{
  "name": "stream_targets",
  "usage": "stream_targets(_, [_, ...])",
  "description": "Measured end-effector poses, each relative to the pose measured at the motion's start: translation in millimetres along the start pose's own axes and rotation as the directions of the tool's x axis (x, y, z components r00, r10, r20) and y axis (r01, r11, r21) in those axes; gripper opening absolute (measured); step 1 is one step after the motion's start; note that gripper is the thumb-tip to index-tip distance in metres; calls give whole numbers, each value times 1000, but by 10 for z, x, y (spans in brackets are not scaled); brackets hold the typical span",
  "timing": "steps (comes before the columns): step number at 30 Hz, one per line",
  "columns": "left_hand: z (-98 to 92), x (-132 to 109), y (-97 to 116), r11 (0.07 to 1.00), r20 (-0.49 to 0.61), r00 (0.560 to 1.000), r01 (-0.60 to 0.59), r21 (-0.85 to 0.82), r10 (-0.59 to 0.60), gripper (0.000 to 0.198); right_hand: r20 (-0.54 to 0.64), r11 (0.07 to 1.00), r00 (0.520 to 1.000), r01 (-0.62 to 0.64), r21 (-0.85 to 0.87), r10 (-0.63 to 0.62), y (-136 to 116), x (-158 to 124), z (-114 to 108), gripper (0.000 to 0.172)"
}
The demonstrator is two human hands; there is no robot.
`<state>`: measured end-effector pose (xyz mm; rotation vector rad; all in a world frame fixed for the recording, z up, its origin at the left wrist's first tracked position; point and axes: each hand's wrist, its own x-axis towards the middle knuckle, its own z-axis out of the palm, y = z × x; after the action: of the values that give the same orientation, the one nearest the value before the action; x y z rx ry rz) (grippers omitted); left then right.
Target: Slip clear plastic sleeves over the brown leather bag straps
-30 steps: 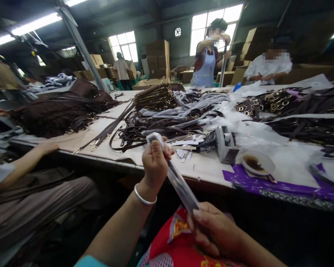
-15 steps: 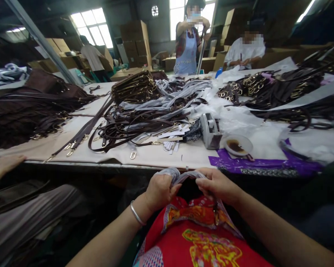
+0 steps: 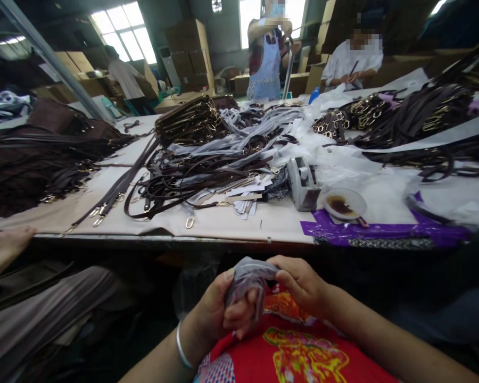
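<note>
The left hand (image 3: 217, 303) clamps its fingers around a looped, filmy grey strip (image 3: 247, 276). The right hand (image 3: 305, 282) pinches it, thumb against fingers.

No readable text, labels, brands, numbers or signs in view.

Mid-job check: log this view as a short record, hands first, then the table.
Left hand: holds a grey strip, looped over its fingers
Right hand: holds the same strip, at its right side
Left wrist: white bracelet
Table, middle: dark straps, paper slips
Table, right: tape dispenser, dish with brown liquid
Table edge, left: co-worker's hand
</note>
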<state>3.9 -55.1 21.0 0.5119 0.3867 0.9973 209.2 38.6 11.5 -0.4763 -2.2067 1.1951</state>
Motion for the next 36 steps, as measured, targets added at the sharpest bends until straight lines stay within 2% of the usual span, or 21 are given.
stream_targets(2, [77,45,5,991,-10,998,-70,-112,69,56,-42,993,996,-72,93,76,26,9,203,51])
stream_targets(4, [150,109,23,979,-58,991,-131,-156,123,56,-57,961,986,-142,235,160,23,33,350,53])
stream_targets(7, [178,220,21,964,-130,977,-191,-188,168,63,-63,912,974,-178,371,216,-30,71,431,53])
stream_targets(10, [113,310,-45,949,-183,960,-246,-196,211,66,-65,904,957,-243,351,282,-75,85,416,48])
stream_targets(13, [29,352,-142,941,-257,945,-261,-214,203,67,-41,879,928,-336,339,371,-67,76,431,43])
stream_targets(18, [-102,378,-280,954,-275,950,-209,-213,147,75,-13,788,907,-357,501,420,-17,36,547,42])
stream_targets(20, [-170,383,-316,968,-246,957,-197,-154,155,78,-39,835,912,-356,419,408,6,6,541,41])
stream_targets(23, [-274,360,-306,993,-181,976,-119,18,120,84,-70,928,926,-368,61,372,62,-61,427,33])
stream_targets(25, [-323,320,-231,980,-147,986,-45,193,75,82,-40,921,946,-323,-219,322,102,-109,310,26])
stream_targets(27, [-342,273,-106,924,-129,991,32,382,19,72,32,862,970,-198,-466,240,126,-142,201,23])
stream_targets(29, [-318,236,37,815,-119,991,124,566,-68,62,116,764,983,-36,-644,144,120,-155,126,24])
stream_targets(31, [-250,219,153,644,-146,973,228,731,-180,55,199,676,976,92,-731,83,89,-155,93,24])
stream_targets(34, [-108,224,199,376,-218,932,320,870,-288,44,304,632,946,170,-756,110,38,-171,98,19])
stream_targets(36, [-38,227,139,320,-261,911,363,875,-320,40,356,637,922,185,-749,151,31,-206,111,18])
